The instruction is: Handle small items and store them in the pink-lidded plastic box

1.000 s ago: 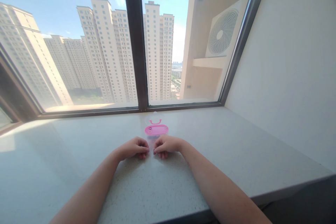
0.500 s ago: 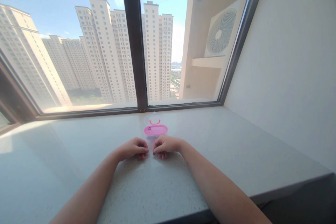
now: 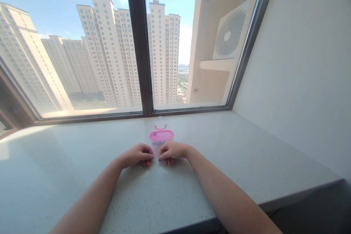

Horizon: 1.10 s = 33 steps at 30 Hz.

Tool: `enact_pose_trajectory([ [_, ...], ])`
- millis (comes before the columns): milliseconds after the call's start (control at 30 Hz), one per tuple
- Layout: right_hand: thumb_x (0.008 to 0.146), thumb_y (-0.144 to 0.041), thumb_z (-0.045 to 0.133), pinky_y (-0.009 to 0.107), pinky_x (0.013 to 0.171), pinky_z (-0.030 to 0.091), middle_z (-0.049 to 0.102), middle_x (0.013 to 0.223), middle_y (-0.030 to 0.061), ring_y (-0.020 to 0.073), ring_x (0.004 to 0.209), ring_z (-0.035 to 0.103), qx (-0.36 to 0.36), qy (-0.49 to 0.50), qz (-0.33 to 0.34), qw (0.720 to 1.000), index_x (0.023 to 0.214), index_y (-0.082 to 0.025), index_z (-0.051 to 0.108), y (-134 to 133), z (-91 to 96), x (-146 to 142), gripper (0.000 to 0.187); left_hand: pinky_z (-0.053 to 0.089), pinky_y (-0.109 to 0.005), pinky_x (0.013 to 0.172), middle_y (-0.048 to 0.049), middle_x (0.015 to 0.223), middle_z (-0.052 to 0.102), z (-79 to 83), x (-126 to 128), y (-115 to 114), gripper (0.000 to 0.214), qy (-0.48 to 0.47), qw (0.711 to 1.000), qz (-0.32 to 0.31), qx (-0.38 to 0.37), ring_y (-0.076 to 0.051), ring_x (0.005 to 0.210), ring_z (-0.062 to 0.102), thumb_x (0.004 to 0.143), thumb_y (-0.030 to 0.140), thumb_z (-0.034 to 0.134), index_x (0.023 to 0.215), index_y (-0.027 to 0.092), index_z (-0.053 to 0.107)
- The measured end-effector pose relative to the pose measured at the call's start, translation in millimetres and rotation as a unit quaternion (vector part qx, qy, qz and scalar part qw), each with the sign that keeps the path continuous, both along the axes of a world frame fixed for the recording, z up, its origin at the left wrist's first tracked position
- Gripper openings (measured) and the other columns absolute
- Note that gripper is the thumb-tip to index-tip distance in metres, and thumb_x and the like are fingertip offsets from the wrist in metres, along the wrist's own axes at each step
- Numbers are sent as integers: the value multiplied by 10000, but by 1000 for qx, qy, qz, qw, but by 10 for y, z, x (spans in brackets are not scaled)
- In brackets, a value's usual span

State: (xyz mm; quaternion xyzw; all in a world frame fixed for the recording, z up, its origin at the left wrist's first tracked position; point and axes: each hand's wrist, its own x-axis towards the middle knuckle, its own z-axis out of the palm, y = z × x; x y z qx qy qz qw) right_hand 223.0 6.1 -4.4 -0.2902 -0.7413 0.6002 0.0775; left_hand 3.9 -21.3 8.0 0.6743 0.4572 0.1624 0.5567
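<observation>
My left hand (image 3: 138, 154) and my right hand (image 3: 171, 151) rest side by side on a pale speckled stone sill (image 3: 82, 161), fingers curled into pinches with the fingertips almost meeting. Whatever sits between the pinched fingers is too small to make out. Just beyond the hands lies a small pink oval case (image 3: 161, 135) with a clear lid (image 3: 159, 123) standing open behind it; a pink curved piece shows inside the lid. Neither hand touches the case.
A large window with a dark centre post (image 3: 138, 44) closes the far side of the sill. A white wall (image 3: 301, 80) stands on the right. The sill's front edge (image 3: 287, 197) drops away at the lower right.
The view has shifted slightly; both hands stay where they were, still pinched together in front of the pink case.
</observation>
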Motion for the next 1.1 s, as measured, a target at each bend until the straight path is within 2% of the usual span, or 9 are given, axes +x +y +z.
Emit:
enact_pose_trajectory([
  [200,763,-231,632,178,463,444,596,602,8,91,485,575,-3,-3,-4,1000,805,-99,618,-18,40,-3,139,455,-238,567,-4,638,634,24,9,-8,339,0,1000,-6,6,-141,595,606,641,463,675,750,145,629],
  [433,775,-233,625,177,456,449,599,590,3,91,472,575,-17,5,6,1000,817,-100,619,28,-9,-3,139,454,-230,552,-7,623,634,7,10,6,332,2,1000,-13,11,-138,582,601,649,457,672,750,144,632],
  [767,760,-243,635,191,454,450,591,579,1,100,476,571,-7,-9,1,1000,777,-111,613,-16,52,-4,135,454,-225,546,-12,644,631,-8,2,19,335,9,1000,-9,10,-142,598,611,649,464,670,753,148,629],
  [1100,748,-241,633,176,446,442,576,559,-4,93,473,566,7,-12,1,1000,755,-103,599,-12,36,-5,143,455,-222,555,-13,653,631,-8,-7,13,307,9,1000,-15,13,-143,609,610,672,437,656,769,148,628],
])
